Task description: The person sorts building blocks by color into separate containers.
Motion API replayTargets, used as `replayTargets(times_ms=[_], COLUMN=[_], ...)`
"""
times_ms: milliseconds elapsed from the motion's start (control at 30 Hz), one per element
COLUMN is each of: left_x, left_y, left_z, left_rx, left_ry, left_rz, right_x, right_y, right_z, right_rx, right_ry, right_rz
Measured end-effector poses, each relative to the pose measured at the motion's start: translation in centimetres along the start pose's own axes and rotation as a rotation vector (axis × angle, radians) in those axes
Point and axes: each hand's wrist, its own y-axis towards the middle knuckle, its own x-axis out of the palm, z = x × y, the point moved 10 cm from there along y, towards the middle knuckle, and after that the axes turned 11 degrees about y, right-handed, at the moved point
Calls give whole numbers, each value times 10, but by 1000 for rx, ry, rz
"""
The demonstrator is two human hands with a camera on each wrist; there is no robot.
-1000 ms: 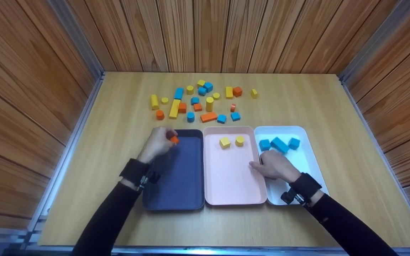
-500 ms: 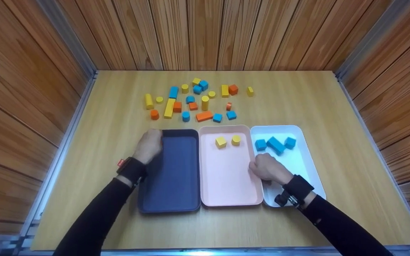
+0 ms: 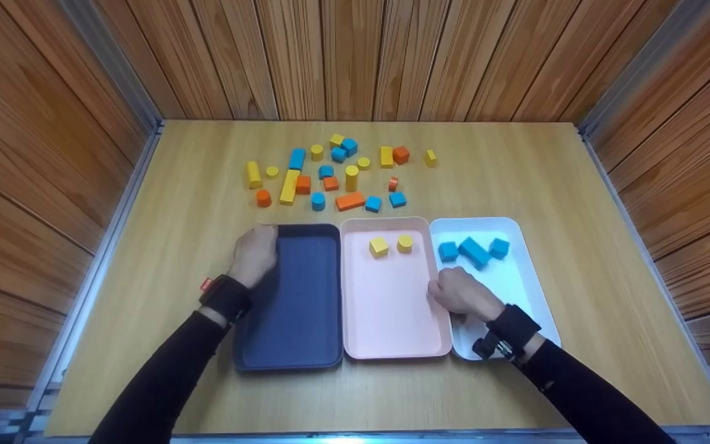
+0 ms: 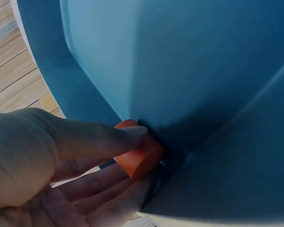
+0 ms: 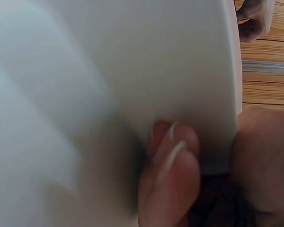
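Observation:
My left hand (image 3: pixel 256 254) is at the far left corner of the navy tray (image 3: pixel 290 364). In the left wrist view, its thumb and fingers pinch an orange cylinder block (image 4: pixel 149 156) low in that corner, while the head view hides the block behind the hand. My right hand (image 3: pixel 463 292) holds the side wall where the white tray (image 3: pixel 537 290) meets the pink tray (image 3: pixel 392 355). The right wrist view shows its curled fingers (image 5: pixel 173 184) inside the white tray, with the thumb side beyond the rim.
Two yellow blocks (image 3: pixel 379 247) stand in the pink tray, and three blue blocks (image 3: pixel 474 253) lie in the white one. Behind the trays are several loose blocks, including an orange bar (image 3: pixel 350 201) and a yellow cylinder (image 3: pixel 351 178). Wooden panels (image 3: pixel 355 61) enclose the table.
My left hand has turned and lowered the orange cylinder block into the navy tray's far left corner. My right hand keeps its hold, and the head view has shifted slightly.

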Motion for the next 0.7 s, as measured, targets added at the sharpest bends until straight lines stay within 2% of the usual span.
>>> replayTargets(times_ms=[333,433,567,700], left_x=[-19,-25,-37,-47], left_y=[-1,3,14,38], left_z=[4,5,8,13], left_rx=[-14,-20,-31,-49], left_ry=[30,14,-50,-90], left_rz=[24,-2,-24,-40], right_x=[-3,-1,0,0], right_y=[-2,-2,-1,0], right_z=[2,4,2,2], right_rx=[11,27,2,6], right_ry=[16,30,21,16], right_rz=[11,16,24,21])
